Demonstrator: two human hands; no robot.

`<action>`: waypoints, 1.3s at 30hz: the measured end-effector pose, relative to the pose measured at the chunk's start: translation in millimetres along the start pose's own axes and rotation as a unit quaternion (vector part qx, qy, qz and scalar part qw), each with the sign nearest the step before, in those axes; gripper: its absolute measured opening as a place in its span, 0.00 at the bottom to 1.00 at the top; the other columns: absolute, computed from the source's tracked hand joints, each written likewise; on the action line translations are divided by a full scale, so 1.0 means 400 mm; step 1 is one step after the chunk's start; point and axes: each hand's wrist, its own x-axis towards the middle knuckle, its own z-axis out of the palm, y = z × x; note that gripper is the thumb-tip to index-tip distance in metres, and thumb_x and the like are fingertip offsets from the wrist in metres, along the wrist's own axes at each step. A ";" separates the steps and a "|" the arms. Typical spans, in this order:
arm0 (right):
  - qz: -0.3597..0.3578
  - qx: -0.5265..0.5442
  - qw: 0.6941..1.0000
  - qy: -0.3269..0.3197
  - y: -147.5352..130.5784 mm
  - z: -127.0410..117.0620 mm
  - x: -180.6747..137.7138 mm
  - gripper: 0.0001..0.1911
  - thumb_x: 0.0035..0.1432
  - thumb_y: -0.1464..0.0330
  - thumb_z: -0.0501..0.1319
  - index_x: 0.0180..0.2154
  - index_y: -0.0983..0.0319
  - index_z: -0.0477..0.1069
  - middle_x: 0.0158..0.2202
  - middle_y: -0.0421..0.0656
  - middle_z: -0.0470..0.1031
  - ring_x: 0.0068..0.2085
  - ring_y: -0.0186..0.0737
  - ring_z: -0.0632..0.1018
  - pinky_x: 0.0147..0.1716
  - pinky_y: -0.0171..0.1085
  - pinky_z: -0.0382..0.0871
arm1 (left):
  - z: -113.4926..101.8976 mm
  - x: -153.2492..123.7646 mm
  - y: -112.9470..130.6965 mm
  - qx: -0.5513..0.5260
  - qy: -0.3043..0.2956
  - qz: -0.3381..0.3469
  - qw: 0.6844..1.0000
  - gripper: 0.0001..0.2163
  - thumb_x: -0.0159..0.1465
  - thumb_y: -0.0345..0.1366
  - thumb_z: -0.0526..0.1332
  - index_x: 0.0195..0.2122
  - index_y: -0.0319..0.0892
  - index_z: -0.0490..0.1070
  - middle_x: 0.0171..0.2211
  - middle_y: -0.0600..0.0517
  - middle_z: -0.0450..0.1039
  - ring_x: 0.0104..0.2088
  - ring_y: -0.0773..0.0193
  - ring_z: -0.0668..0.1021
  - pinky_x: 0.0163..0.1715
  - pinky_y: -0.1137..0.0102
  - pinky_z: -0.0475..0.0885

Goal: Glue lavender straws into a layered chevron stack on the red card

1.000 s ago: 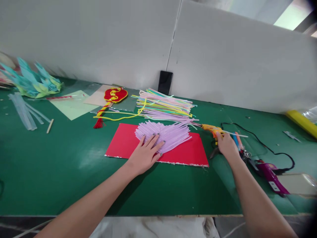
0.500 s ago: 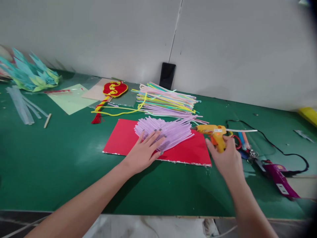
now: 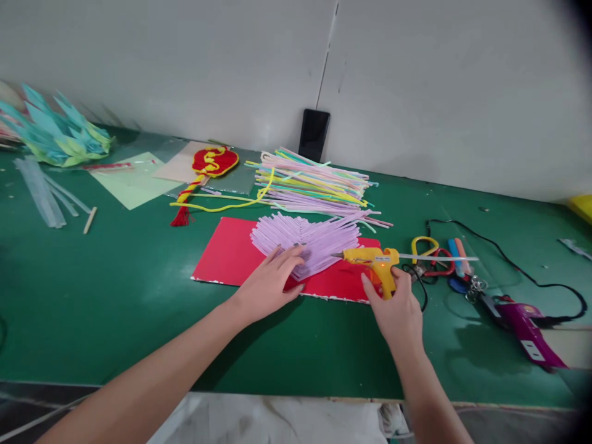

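Observation:
A heart shape made of lilac straws (image 3: 308,237) lies on a red card (image 3: 229,256) on the green table. My left hand (image 3: 272,280) grips the lower tip of the straw heart, thumb under its edge and fingers curled over it. My right hand (image 3: 393,308) is closed on the handle of a yellow glue gun (image 3: 372,259). The gun's nozzle points left at the right side of the heart, close to the straws. A clear glue stick pokes out of the gun's back.
A pile of loose coloured straws (image 3: 314,188) lies behind the card. Scissors and pens (image 3: 437,256) and a purple tool (image 3: 522,320) with a black cord sit to the right. A red and yellow ornament (image 3: 210,166), clear sticks (image 3: 44,197) and a teal paper craft (image 3: 55,132) lie at the left.
My right hand picked up the glue gun from the right and carried it left to the straw heart. My left hand went from lying flat on the heart to gripping its lower tip.

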 end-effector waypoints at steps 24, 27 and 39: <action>0.033 0.030 0.999 0.009 -0.008 -0.004 0.006 0.30 0.50 0.45 0.53 0.47 0.60 0.64 0.40 0.49 0.75 0.36 0.51 0.76 0.30 0.39 0.62 | -0.022 0.002 -0.019 -0.010 -0.048 0.014 0.999 0.07 0.63 0.35 0.58 0.43 0.45 0.66 0.60 0.49 0.61 0.61 0.62 0.63 0.65 0.56 0.47; 0.036 0.028 0.999 0.014 -0.007 -0.005 0.005 0.30 0.51 0.45 0.53 0.46 0.60 0.64 0.40 0.49 0.75 0.35 0.50 0.75 0.30 0.39 0.62 | -0.030 0.000 -0.018 -0.033 -0.057 0.013 0.998 0.09 0.62 0.30 0.55 0.43 0.45 0.66 0.61 0.50 0.61 0.61 0.63 0.63 0.65 0.57 0.47; 0.035 0.034 0.999 0.006 -0.003 -0.004 0.005 0.31 0.51 0.45 0.53 0.48 0.60 0.63 0.40 0.49 0.75 0.35 0.50 0.75 0.30 0.39 0.62 | -0.022 0.007 -0.025 -0.025 -0.047 0.015 0.998 0.12 0.60 0.25 0.52 0.42 0.45 0.67 0.59 0.50 0.64 0.60 0.64 0.64 0.65 0.57 0.47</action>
